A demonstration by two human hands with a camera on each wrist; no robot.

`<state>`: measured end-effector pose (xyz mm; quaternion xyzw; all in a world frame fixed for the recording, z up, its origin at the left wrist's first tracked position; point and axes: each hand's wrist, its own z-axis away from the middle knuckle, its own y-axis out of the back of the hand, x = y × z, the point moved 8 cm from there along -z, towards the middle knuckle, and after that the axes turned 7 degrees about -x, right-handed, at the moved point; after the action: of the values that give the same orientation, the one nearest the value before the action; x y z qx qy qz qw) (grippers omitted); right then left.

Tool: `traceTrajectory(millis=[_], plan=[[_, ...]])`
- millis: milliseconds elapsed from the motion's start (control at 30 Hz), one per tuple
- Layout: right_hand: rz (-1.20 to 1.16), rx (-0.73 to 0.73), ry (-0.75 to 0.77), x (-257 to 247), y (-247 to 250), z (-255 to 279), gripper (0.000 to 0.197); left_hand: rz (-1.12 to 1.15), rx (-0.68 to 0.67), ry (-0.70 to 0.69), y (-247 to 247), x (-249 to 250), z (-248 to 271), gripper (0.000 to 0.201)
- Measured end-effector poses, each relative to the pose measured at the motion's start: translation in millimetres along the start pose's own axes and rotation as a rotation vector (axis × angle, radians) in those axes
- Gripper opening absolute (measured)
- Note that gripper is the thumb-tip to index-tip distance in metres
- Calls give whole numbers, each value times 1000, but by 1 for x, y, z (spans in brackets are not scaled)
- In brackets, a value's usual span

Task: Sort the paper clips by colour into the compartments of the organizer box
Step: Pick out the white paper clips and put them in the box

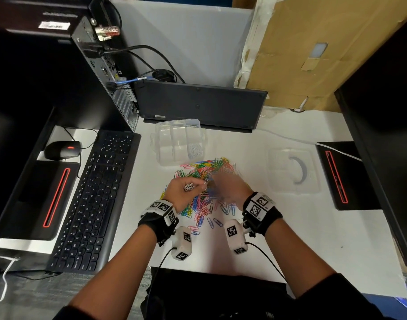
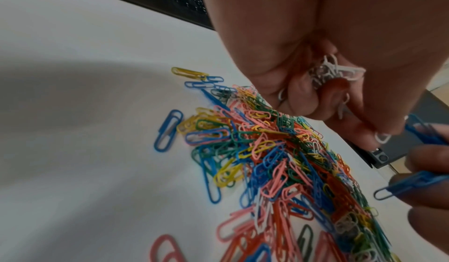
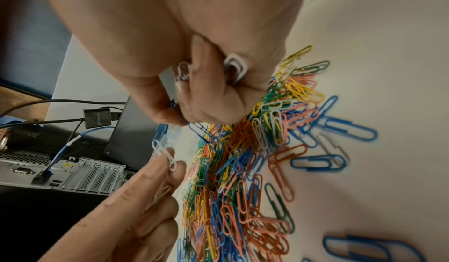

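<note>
Over the near middle of the white surface (image 1: 278,250), above a loose heap of plastic-coated paper clips in blue, pink, orange, yellow, green and white (image 1: 205,185), both hands at work close together. Left hand (image 1: 186,192) cupped palm-up round a small bunch of white paper clips (image 2: 335,70), with one more single white paper clip (image 3: 165,154) pinched between thumb and fingertip. Right hand (image 1: 228,188) blurred in the head view, fingers curled; from the wrist views, a white clip tucked against the palm and some blue paper clips (image 2: 417,181) pinched in the fingers. Just beyond the heap, on its far side, a clear plastic organizer box with several compartments (image 1: 174,125), open, only its near right compartment showing any clips, a thin scatter of white ones; the other compartments apparently empty. Well apart to the right, a clear plastic lid with a grey handle (image 1: 292,169), flat on the surface. To the left, a black keyboard (image 1: 94,199). Step in hand, by all appearances: picking whites out of the mixed heap and gathering them in the left palm. Next move likely a short carry to the far side, then release over that same near right compartment, palm tipped well inside its walls so nothing spills next door; the blue ones to a compartment of their own. Bulk of the heap still unsorted.
</note>
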<state>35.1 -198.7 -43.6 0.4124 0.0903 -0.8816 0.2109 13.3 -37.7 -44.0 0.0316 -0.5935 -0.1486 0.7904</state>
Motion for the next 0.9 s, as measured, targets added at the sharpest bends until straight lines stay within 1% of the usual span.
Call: traceTrajectory(millis=[200, 500, 700, 800, 900], plan=[[61, 34, 43, -1, -3, -3, 39, 102, 49, 33, 3, -2, 1, 12], [22, 76, 55, -1, -1, -2, 41, 118, 73, -28, 2, 10, -1, 12], [205, 113, 133, -8, 1, -3, 42, 107, 74, -82, 0, 18, 3, 14], [135, 94, 126, -3, -3, -4, 40, 127, 84, -78, 3, 21, 2, 16], [93, 76, 117, -2, -4, -3, 40, 115, 67, -58, 3, 22, 1, 16]])
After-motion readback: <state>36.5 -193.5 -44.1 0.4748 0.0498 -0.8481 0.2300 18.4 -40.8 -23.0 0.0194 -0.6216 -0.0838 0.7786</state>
